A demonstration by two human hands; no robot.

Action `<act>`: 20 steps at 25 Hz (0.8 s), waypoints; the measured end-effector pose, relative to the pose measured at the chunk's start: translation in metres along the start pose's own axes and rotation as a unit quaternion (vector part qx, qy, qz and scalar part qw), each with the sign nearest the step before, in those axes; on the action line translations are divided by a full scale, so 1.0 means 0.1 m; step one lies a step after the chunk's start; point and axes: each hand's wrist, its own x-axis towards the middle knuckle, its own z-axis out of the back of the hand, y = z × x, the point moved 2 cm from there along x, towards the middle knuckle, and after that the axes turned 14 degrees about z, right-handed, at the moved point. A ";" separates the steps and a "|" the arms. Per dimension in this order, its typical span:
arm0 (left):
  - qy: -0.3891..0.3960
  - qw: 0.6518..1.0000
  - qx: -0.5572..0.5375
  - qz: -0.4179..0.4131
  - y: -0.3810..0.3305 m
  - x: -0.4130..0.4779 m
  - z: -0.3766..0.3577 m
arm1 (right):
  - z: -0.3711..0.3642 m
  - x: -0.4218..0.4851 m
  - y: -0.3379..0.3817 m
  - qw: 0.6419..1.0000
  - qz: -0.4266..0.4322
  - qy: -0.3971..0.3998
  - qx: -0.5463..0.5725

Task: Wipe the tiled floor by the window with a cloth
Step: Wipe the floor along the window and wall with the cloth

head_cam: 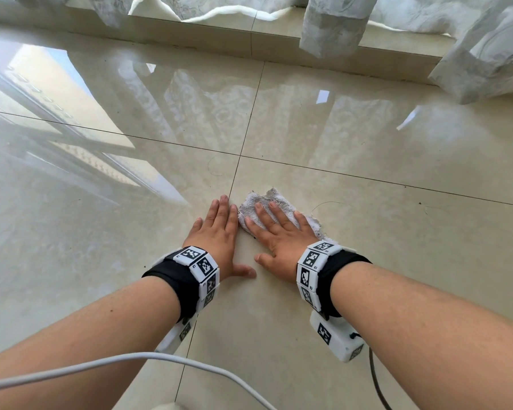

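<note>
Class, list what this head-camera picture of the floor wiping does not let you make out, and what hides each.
All in the head view:
- Cloth: much of it lies under the right hand.
- Window: beyond the top edge, behind the curtains.
- Specks on the floor: too small to identify.
- White cable: both ends leave the frame.

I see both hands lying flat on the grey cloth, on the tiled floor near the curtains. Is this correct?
Not quite. In the head view only the right hand lies flat on the grey cloth. The left hand lies flat on the bare tiled floor, beside the cloth. The curtains are indeed near.
</note>
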 end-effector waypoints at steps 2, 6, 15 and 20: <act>0.003 1.000 0.002 0.002 0.00 0.02 0.00 | -0.04 0.00 0.01 1.000 0.005 -0.002 0.000; 0.012 1.000 0.005 -0.003 -0.02 0.04 -0.02 | -0.15 -0.01 0.04 1.000 0.009 -0.001 0.008; 0.003 1.000 0.010 -0.025 -0.11 0.07 -0.03 | -0.28 -0.05 0.02 0.998 -0.044 -0.021 0.047; 0.001 0.999 0.012 -0.034 -0.23 0.08 0.04 | -0.23 -0.12 -0.15 0.987 -0.131 -0.043 0.087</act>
